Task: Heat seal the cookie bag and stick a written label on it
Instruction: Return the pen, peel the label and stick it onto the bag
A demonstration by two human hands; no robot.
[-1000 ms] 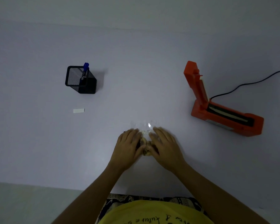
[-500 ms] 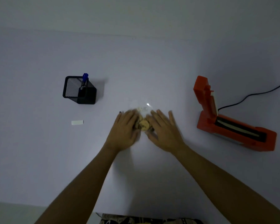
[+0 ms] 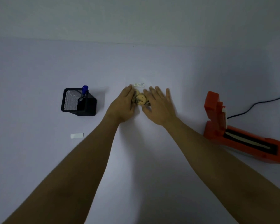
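My left hand (image 3: 123, 105) and my right hand (image 3: 158, 106) lie flat with straight fingers on both sides of the cookie bag (image 3: 140, 99), which rests on the white tabletop (image 3: 39, 159) in the middle; I cannot tell if the fingers grip it. A written label (image 3: 139, 85) sits at its far edge. The orange sealer (image 3: 239, 135) stands open at the right, the black pen holder (image 3: 78, 102) and a blank label strip (image 3: 77, 135) at the left.
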